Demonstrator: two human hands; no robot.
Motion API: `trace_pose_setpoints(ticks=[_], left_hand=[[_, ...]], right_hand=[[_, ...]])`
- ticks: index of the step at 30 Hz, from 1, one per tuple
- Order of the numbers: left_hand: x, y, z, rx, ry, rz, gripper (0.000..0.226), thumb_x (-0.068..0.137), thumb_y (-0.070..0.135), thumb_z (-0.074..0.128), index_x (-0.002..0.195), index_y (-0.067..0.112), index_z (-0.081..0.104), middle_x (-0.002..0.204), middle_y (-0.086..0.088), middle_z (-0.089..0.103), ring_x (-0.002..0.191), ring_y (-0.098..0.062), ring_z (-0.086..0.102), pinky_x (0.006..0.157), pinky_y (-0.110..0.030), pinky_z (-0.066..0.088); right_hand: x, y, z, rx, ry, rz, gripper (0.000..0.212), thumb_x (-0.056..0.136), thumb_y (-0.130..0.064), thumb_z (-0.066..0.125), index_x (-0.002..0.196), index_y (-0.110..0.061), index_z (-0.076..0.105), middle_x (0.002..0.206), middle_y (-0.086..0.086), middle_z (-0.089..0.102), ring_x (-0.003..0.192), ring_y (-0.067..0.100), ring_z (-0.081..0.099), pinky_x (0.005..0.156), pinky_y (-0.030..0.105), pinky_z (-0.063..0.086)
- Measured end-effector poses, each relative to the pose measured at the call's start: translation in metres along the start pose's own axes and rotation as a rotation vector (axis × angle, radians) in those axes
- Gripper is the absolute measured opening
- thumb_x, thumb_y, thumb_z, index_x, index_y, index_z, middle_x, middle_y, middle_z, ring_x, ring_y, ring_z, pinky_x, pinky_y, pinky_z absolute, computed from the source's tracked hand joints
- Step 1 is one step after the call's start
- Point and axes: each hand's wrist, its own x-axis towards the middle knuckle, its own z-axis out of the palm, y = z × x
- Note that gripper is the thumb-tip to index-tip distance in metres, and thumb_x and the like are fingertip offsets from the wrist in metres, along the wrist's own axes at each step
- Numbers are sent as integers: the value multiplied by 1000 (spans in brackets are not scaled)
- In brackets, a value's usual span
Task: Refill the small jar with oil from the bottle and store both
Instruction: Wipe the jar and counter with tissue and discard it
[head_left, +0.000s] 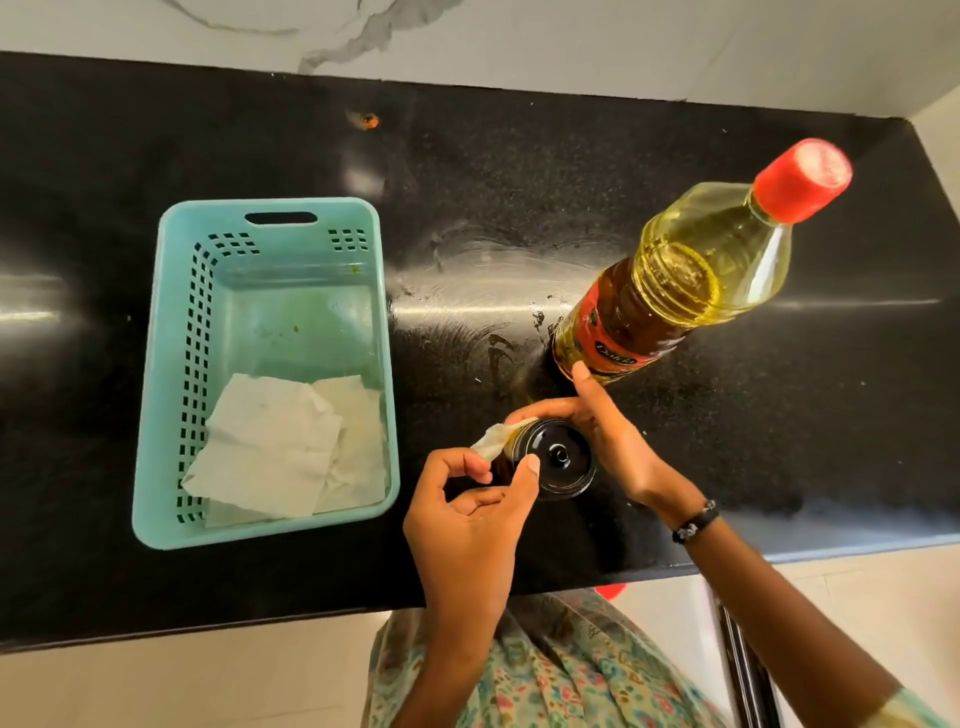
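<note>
Both hands close round the small jar (553, 460), right at the worktop's (519, 182) near edge: left hand (467, 514) pinching a scrap of white tissue (493, 439) between thumb and forefinger and pressing it to the jar's left shoulder, thumb tip resting on the black lid (558, 457); right hand (602, 436) cupping the jar from its far and right side, fingers curled over the rim. Lid seated, jar upright, axis vertical. Looks like wiping stray oil off the outside before storing; refill probably done, judging by the closed lid and the red cap (802, 179) back on the bottle (675, 291).

Seen from the jar: bottle just behind and to the right, standing upright, its base nearly touching the right forefinger, so nearer the right hand. Basket (156, 364) to the left and a little farther back, near but apart, long axis running away from the worktop's edge, tissue sheets (291, 447) lying in its near end, far end bare. Left hand nearer the basket

Coming move likely a short carry leftward over the basket's right wall. Oily smears on the worktop behind the jar suggest slippery glass, so worth a firm grip
</note>
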Motion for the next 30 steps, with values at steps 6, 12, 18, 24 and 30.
trace_pose_setpoints(ticks=[6,12,18,24,30], left_hand=[[-5,1,3,-21,26,-30,28,70,11,79,81,6,54,60,9,64,57,-16,67,54,-16,50],[-4,-3,3,-46,32,-16,30,70,12,80,82,7,54,60,5,64,58,-20,67,53,-16,49],[-1,-10,2,29,41,83,44,65,30,83,93,18,51,69,10,57,64,-9,58,61,-15,47],[11,-21,-4,173,-110,190,79,65,49,67,135,31,35,137,23,39,128,6,36,102,-10,31],[16,-22,-4,128,-382,147,55,86,35,56,139,30,41,125,20,58,119,4,51,97,-13,40]], right_hand=[[1,-2,-8,-94,-11,-28,82,91,-55,9,104,-1,69,108,9,71,107,20,64,96,27,44],[3,-15,-9,-36,-88,-127,82,94,-48,3,90,-7,74,104,13,71,104,24,64,93,21,44],[15,-10,-5,-172,-192,-33,79,92,-52,9,103,7,62,94,15,68,88,21,64,84,25,49],[14,-9,-5,-143,-145,-118,61,96,-43,13,111,1,53,99,18,65,92,26,63,83,28,50],[2,-10,1,-222,-98,-238,48,101,-34,18,120,-5,50,115,10,61,111,24,58,97,33,44]])
